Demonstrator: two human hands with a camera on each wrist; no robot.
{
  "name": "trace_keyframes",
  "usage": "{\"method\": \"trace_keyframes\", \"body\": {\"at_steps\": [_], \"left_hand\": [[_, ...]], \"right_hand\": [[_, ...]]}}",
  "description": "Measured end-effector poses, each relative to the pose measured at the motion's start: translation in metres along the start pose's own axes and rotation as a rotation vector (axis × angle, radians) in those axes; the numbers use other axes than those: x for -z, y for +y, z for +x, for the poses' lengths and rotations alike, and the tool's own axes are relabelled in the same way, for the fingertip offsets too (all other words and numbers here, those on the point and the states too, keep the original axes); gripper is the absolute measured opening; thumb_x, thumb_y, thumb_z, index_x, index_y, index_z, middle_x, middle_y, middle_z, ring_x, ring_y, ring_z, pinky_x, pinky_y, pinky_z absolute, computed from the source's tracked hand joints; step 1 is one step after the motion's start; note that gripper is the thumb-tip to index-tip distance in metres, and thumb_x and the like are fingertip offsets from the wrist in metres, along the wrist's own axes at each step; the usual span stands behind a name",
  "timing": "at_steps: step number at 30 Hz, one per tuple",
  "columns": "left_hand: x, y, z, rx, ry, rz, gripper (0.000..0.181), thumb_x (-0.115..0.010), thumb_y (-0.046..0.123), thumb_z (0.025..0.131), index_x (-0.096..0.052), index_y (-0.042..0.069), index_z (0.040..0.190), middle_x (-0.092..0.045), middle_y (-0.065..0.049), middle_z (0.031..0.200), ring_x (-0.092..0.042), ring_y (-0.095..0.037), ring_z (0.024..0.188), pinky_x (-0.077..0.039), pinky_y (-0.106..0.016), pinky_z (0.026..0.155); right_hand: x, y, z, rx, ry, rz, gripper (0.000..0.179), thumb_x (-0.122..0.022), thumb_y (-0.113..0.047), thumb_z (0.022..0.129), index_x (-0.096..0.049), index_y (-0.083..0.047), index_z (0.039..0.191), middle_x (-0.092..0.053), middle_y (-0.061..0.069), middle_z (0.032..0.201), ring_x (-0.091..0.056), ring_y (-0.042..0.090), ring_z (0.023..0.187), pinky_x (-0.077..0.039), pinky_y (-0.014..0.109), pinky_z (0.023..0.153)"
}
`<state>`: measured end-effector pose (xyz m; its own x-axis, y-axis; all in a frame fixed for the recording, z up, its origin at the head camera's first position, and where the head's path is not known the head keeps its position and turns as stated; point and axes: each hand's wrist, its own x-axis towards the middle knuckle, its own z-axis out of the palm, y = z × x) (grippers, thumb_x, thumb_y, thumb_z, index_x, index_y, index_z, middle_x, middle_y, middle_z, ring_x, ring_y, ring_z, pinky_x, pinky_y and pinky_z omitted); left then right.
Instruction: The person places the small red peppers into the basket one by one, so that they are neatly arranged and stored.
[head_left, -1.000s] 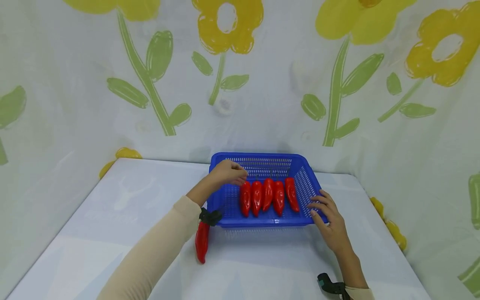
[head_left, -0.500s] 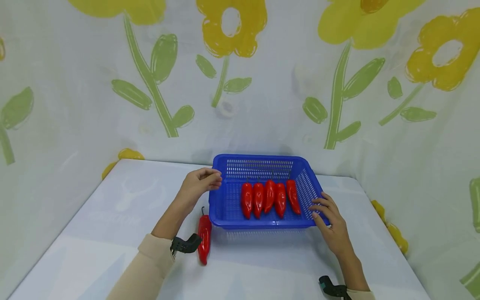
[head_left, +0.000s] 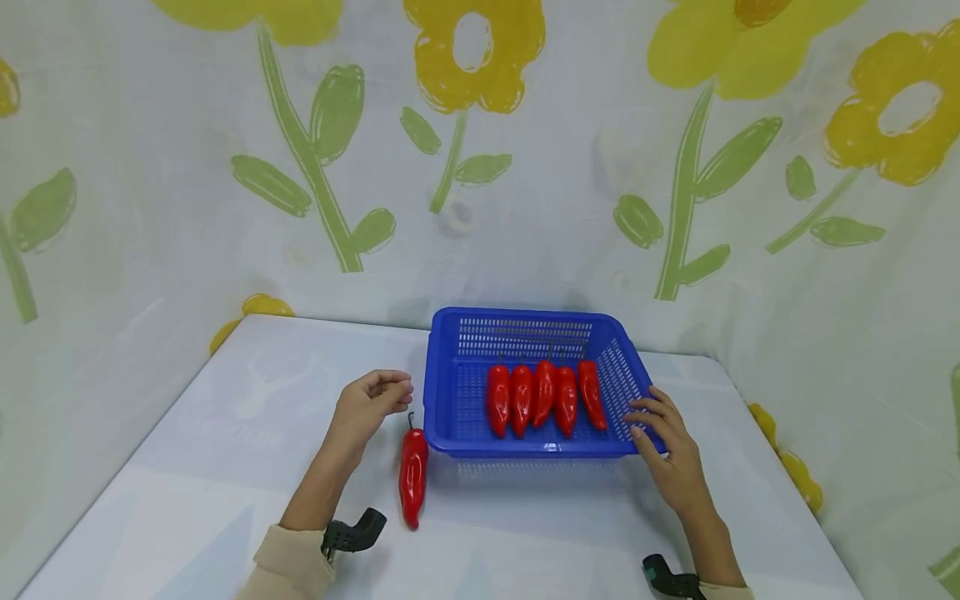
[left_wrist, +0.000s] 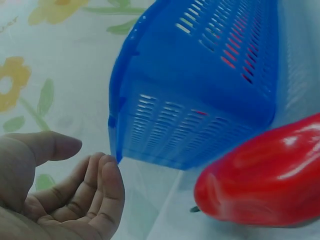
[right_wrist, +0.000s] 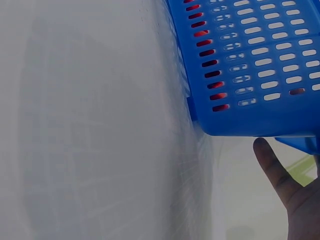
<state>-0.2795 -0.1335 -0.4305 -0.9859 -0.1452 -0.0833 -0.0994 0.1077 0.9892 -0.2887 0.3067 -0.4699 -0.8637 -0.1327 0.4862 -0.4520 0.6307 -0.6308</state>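
Observation:
A blue plastic basket stands at the back of the table with several red chili peppers side by side inside. Another red pepper lies on the table by the basket's left front corner; it also fills the lower right of the left wrist view. My left hand hovers left of the basket, above that pepper's stem, with loosely bent fingers and nothing in them. My right hand holds the basket's right front corner, fingers over the rim; in the right wrist view its thumb is beside the wall.
The white table reaches close to a pale flower-printed curtain at the back and sides. A black wrist camera sits on my left wrist, and another black camera on my right.
My left hand has drawn back from over the basket's peppers, leftward and toward me, uncovering the loose pepper. My right hand has stayed at the basket's corner.

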Motion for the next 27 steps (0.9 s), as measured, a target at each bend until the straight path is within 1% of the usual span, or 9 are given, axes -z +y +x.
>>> {"method": "trace_keyframes", "body": {"at_steps": [3,6,10,12,14,17,20,24,27], "left_hand": [[0.001,-0.007,-0.006,0.010,0.013,0.013,0.030,-0.064,0.022,0.099,-0.065,0.002,0.120,-0.068,-0.021,0.113,-0.068,-0.035,0.101,-0.056,-0.035,0.092],[0.000,-0.012,-0.010,0.013,0.019,0.036,0.030,-0.067,0.022,0.097,-0.066,0.003,0.120,-0.069,-0.018,0.110,-0.068,-0.032,0.099,-0.055,-0.040,0.094],[0.000,-0.014,-0.014,0.009,0.011,0.102,0.033,-0.069,0.025,0.095,-0.066,0.004,0.120,-0.070,-0.012,0.107,-0.066,-0.026,0.098,-0.054,-0.045,0.094],[0.001,-0.014,-0.016,0.015,0.003,0.152,0.036,-0.070,0.029,0.094,-0.066,0.005,0.121,-0.070,-0.009,0.107,-0.065,-0.024,0.099,-0.054,-0.046,0.094],[0.004,-0.016,-0.017,0.032,-0.011,0.217,0.040,-0.071,0.032,0.093,-0.066,0.007,0.122,-0.069,-0.007,0.108,-0.064,-0.023,0.103,-0.053,-0.046,0.094],[0.008,-0.018,-0.017,0.061,-0.034,0.301,0.043,-0.071,0.035,0.091,-0.066,0.007,0.124,-0.069,-0.006,0.109,-0.063,-0.024,0.105,-0.053,-0.048,0.094],[0.009,-0.022,-0.017,0.086,-0.053,0.368,0.043,-0.071,0.034,0.090,-0.066,0.007,0.123,-0.069,-0.005,0.107,-0.064,-0.022,0.100,-0.055,-0.046,0.089],[0.009,-0.026,-0.019,0.120,-0.092,0.417,0.041,-0.073,0.031,0.088,-0.066,0.004,0.118,-0.069,-0.006,0.100,-0.065,-0.020,0.087,-0.057,-0.040,0.078],[0.007,-0.028,-0.021,0.142,-0.121,0.457,0.042,-0.075,0.030,0.086,-0.066,0.002,0.115,-0.068,-0.006,0.095,-0.064,-0.020,0.082,-0.057,-0.038,0.074]], "right_hand": [[-0.001,0.000,0.000,0.003,-0.004,-0.003,0.017,-0.061,-0.009,0.097,-0.071,-0.012,0.110,-0.055,0.009,0.138,-0.024,0.027,0.148,-0.025,0.069,0.110],[-0.001,0.001,0.000,0.011,-0.003,-0.001,0.017,-0.061,-0.008,0.097,-0.071,-0.011,0.110,-0.056,0.009,0.137,-0.025,0.028,0.148,-0.023,0.064,0.114],[0.001,0.001,0.001,0.009,-0.002,-0.003,0.017,-0.061,-0.008,0.097,-0.072,-0.010,0.111,-0.056,0.008,0.137,-0.025,0.024,0.148,-0.022,0.042,0.120],[0.001,0.000,0.001,0.010,-0.005,-0.012,0.017,-0.061,-0.008,0.097,-0.072,-0.009,0.111,-0.056,0.008,0.137,-0.025,0.024,0.148,-0.020,0.029,0.118],[0.002,0.000,0.002,0.005,-0.004,-0.019,0.017,-0.060,-0.009,0.098,-0.071,-0.010,0.111,-0.056,0.008,0.137,-0.025,0.024,0.148,-0.020,0.023,0.116],[0.003,-0.001,0.003,-0.003,0.001,-0.023,0.017,-0.060,-0.009,0.098,-0.071,-0.010,0.110,-0.055,0.008,0.138,-0.025,0.026,0.148,-0.024,0.039,0.119],[0.003,-0.002,0.004,-0.016,-0.001,-0.020,0.017,-0.059,-0.010,0.099,-0.071,-0.010,0.111,-0.055,0.007,0.139,-0.024,0.025,0.148,-0.026,0.059,0.115],[0.003,-0.001,0.003,-0.020,-0.007,-0.014,0.017,-0.059,-0.010,0.099,-0.071,-0.010,0.111,-0.054,0.007,0.139,-0.024,0.024,0.148,-0.024,0.060,0.115],[0.002,-0.001,0.001,-0.015,-0.006,-0.007,0.017,-0.059,-0.009,0.099,-0.071,-0.008,0.111,-0.054,0.009,0.139,-0.024,0.024,0.148,-0.025,0.064,0.114]]}}
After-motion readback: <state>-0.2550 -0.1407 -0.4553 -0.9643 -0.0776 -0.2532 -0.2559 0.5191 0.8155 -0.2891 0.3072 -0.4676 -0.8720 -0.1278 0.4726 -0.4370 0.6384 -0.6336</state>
